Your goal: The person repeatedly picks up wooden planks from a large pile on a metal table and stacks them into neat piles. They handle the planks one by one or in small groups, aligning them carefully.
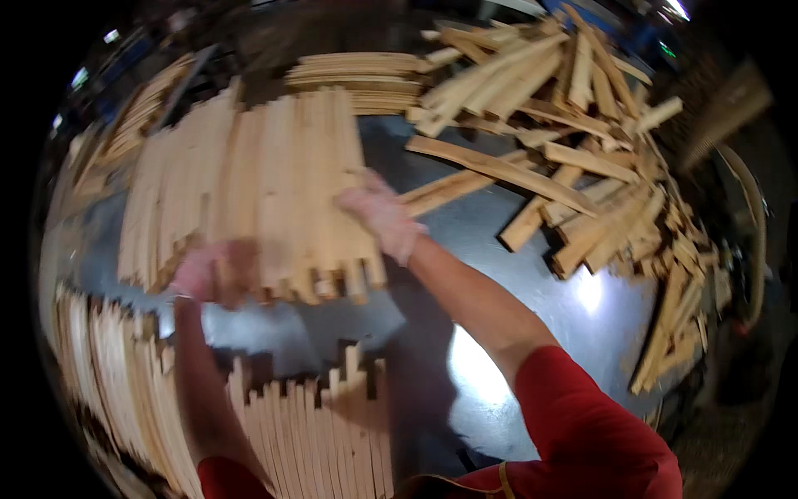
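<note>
A wide row of pale wooden slats [287, 179] lies side by side at the left of the metal table, with uneven near ends. My right hand [382, 214], in a pinkish glove, grips the row's right edge; some of its fingers are hidden by the wood. At the near end, left of the row's middle, my left hand [214, 270] closes on the slats, gloved too and smeared by motion. Between my hands the right part of the row overlaps or meets more slats [174, 179] on the left; which, I cannot tell.
A loose heap of wooden pieces [573, 158] covers the table's far right. Behind the row sits a neat stack of slats [357, 79]. More slats stand in rows along the near edge [320, 441] and near left [116, 374]. The grey metal tabletop [465, 249] shows bright reflections.
</note>
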Motion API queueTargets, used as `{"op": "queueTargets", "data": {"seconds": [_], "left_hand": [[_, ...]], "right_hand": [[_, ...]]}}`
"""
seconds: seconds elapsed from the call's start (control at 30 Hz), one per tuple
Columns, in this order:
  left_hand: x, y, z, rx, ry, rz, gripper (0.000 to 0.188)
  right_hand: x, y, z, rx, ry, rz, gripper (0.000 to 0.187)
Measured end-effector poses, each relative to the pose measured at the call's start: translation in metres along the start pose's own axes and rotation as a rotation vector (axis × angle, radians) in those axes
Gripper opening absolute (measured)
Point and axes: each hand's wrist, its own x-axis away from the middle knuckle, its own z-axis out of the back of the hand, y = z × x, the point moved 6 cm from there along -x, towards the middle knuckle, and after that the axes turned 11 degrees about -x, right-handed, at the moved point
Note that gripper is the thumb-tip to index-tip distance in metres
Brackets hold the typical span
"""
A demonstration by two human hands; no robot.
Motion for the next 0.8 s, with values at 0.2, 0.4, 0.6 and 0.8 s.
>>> {"op": "queueTargets", "data": {"seconds": [0.2,0.4,0.6,0.8], "left_hand": [[-0.004,0.13,-0.056,-1.259,0.871,-0.419,0.06],[0.087,0.064,-0.191,-1.193,0.53,-0.861,0.069],[0.209,0.058,-0.318,-1.324,0.233,-0.943,0.039],[0.301,0.029,-0.392,-1.578,-0.053,-0.589,0.056]], "right_hand": [[-0.056,-0.053,0.112,1.166,-0.006,0.221,0.071],[-0.001,-0.086,0.27,1.504,0.046,-0.354,0.1],[0.107,-0.087,0.303,1.533,0.097,-0.298,0.083],[0.303,-0.102,0.356,1.315,0.284,-0.466,0.078]]}}
